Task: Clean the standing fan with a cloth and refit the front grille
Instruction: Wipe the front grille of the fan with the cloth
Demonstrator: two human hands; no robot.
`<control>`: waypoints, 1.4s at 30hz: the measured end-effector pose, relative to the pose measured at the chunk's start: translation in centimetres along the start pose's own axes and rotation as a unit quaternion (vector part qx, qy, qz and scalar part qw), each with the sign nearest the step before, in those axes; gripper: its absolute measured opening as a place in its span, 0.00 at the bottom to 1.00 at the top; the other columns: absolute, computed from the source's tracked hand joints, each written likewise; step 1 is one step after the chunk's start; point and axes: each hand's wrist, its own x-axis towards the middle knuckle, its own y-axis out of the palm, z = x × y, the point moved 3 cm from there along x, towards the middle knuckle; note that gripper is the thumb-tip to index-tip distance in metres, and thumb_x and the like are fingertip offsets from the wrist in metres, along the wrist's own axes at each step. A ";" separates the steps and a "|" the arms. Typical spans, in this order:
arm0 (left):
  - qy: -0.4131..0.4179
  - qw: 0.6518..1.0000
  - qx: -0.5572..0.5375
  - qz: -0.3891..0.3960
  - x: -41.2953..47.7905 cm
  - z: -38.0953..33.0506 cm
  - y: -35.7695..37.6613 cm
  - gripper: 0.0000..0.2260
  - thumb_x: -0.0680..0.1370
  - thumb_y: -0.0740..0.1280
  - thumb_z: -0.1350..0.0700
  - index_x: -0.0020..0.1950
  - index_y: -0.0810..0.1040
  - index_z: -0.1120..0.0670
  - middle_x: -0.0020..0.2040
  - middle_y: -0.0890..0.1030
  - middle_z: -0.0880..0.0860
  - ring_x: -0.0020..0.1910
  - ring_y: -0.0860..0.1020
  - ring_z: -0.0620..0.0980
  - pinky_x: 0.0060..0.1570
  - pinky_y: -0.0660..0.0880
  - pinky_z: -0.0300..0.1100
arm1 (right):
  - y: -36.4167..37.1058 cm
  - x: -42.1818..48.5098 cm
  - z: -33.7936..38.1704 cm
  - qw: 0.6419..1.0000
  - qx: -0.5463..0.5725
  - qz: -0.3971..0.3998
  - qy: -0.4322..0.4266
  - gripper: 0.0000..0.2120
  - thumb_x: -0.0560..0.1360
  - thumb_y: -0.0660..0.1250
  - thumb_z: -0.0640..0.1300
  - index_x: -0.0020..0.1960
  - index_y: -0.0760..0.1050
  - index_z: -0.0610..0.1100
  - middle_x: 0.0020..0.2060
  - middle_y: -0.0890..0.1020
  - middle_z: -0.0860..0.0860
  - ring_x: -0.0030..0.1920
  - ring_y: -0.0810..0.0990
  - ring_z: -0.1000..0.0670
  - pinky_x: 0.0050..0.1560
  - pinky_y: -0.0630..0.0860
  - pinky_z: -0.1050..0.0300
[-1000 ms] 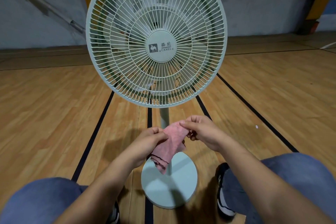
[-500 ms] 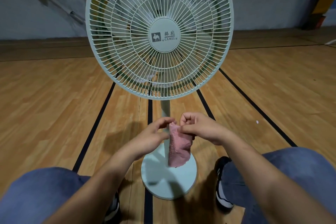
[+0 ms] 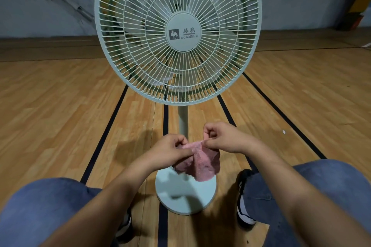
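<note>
The pale green standing fan (image 3: 181, 118) fills the upper centre of the frame, and its round front grille of thin white wire (image 3: 178, 32) sits in place over the blades, so judged from this alone either the grille has not come off yet or it is already back on; the pictures do not settle which. No wiping is under way: the small pink terry cloth (image 3: 197, 163) is away from the fan, held in the lower centre of the frame in front of the pole and above the round pale base (image 3: 185, 196). The left hand (image 3: 170, 151) has its fingers curled and pinches the cloth's upper left edge between thumb and fingertips. The right hand (image 3: 224, 138) pinches the upper right edge, its other fingers curled in above. The cloth hangs slack between them, partly folded. Both forearms reach in from the bottom corners over blue-jeaned knees (image 3: 46, 212), above a wooden floor with black lines (image 3: 60, 116).
</note>
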 end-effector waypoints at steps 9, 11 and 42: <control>-0.094 0.985 0.133 -0.054 0.4 2.2 0.8 0.13 0.77 0.74 0.45 0.39 0.80 0.53 0.37 0.82 0.49 0.38 0.78 0.50 0.37 0.72 0.45 | 3.7 1.1 -0.6 0.989 -0.145 -0.034 0.020 0.06 0.78 0.72 0.39 0.43 0.81 0.47 0.37 0.82 0.51 0.35 0.79 0.53 0.33 0.75 0.60; -0.143 0.981 0.111 -0.062 0.4 2.7 1.2 0.15 0.76 0.74 0.47 0.35 0.77 0.53 0.32 0.78 0.49 0.33 0.75 0.50 0.33 0.68 0.42 | 4.5 1.1 -0.8 0.989 -0.140 -0.047 0.027 0.04 0.78 0.71 0.39 0.44 0.80 0.45 0.37 0.82 0.48 0.36 0.80 0.50 0.34 0.76 0.59; -0.155 0.896 -0.409 0.080 1.9 -0.1 4.0 0.29 0.71 0.76 0.54 0.71 0.77 0.58 0.65 0.83 0.62 0.64 0.81 0.57 0.70 0.73 0.56 | -2.6 -2.6 1.1 0.982 0.059 -0.170 0.058 0.11 0.79 0.74 0.47 0.44 0.83 0.39 0.39 0.86 0.39 0.38 0.86 0.43 0.44 0.85 0.43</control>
